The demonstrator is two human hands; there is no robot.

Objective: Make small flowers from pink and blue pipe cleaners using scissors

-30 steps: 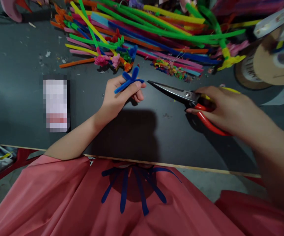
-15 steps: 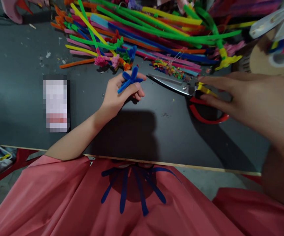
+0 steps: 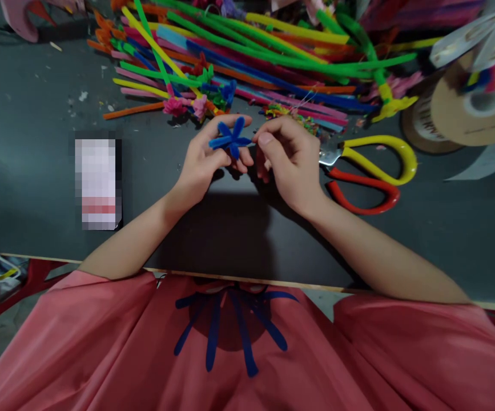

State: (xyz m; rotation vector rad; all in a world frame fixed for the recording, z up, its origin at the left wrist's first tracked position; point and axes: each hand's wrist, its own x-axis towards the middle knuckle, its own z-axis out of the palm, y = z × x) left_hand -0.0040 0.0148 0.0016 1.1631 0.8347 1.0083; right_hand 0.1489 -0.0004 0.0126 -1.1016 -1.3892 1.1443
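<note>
My left hand [image 3: 206, 162] holds a small blue pipe-cleaner star [image 3: 230, 138] between its fingers, above the dark table [image 3: 37, 171]. My right hand [image 3: 292, 162] is beside it, thumb and forefinger pinched at the star's right tip. Scissors [image 3: 369, 171] with one yellow and one red handle lie on the table just right of my right hand, their blades hidden behind it.
A heap of coloured pipe cleaners [image 3: 251, 51] fills the far side, with small finished flowers [image 3: 196, 103] in front. Ribbon spools [image 3: 465, 103] stand at the right. A blurred white box [image 3: 97, 182] lies left. Several blue pipe-cleaner pieces [image 3: 234, 325] rest on my pink apron.
My right hand put the scissors down on the table, let go of them, and moved left to pinch the blue star held by my left hand.
</note>
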